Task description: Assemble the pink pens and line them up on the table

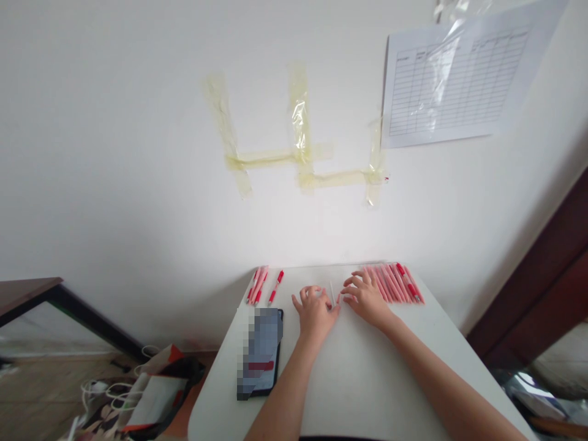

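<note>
My left hand (315,311) and my right hand (366,298) rest side by side on the far part of a small white table (367,380). Both have curled fingers and meet around a thin pale stick-like part (332,293) between them; what exactly each pinches is too small to make out. A row of several red pens (395,283) lies right beside my right hand. To the left of my left hand lie a few more red pens (258,285) and a single red pen (276,288).
A dark phone (260,352) lies on the table's left side. The table stands against a white wall with tape strips (298,153) and a printed sheet (454,79). Bags and cables (138,392) lie on the floor at left; a dark wooden frame (542,288) stands right.
</note>
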Available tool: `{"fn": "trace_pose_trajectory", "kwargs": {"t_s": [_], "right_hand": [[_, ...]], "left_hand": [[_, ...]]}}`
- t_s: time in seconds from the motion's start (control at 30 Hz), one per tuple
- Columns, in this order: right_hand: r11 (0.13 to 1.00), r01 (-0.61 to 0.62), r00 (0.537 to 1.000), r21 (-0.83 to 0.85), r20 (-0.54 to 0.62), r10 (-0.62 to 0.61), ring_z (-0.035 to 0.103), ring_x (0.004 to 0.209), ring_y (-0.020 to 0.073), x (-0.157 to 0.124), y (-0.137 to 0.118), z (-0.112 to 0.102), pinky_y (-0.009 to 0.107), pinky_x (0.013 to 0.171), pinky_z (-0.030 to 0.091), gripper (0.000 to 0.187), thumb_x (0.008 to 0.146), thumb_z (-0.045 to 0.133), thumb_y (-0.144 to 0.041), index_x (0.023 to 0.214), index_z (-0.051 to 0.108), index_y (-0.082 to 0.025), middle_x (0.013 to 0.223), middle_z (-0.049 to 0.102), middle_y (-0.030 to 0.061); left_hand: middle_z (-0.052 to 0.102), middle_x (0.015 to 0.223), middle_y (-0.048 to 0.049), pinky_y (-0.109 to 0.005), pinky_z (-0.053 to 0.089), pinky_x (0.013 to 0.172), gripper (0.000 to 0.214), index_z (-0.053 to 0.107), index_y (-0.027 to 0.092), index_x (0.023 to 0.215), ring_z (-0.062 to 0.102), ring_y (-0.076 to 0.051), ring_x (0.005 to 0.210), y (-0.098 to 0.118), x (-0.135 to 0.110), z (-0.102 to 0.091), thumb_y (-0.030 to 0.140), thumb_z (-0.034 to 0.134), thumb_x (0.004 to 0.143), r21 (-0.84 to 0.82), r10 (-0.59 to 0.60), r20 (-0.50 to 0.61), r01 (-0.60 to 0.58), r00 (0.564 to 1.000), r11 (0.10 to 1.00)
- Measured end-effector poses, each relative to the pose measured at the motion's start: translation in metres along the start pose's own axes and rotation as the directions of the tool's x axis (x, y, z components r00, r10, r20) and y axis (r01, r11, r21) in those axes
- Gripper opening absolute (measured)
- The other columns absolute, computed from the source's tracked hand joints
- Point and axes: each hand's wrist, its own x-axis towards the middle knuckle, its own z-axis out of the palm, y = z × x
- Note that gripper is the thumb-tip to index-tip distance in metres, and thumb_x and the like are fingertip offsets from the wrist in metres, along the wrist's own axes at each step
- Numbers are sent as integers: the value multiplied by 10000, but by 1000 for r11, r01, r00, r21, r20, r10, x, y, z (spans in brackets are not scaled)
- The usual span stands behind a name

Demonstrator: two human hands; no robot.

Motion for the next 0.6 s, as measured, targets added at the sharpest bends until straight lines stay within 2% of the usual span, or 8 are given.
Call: {"fn": "trace_pose_trajectory", "kwargs": {"t_s": [0.23,0.6], "right_hand": [[999,-25,999,-40,44,27,402,1337,313,0,-2,-1,606,1172,202,176,898,641,-298,1006,779,-307,1206,673,49],[998,-35,999,-61,35,37,404,1326,320,0,-3,0,664,1178,143,183,921,608,-274,937,789,-297,1202,681,57]], "left_hand": [[605,1274,-77,-709,184,1166,153,737,247,795,422,-308,1296,4,-1,1,399,726,803,55,-19,-24,20,1000,998],[605,1273,-81,-713,177,1170,108,763,258,833,416,-310,1298,6,-2,2,334,687,837,63,-39,-31,41,999,997]]}}
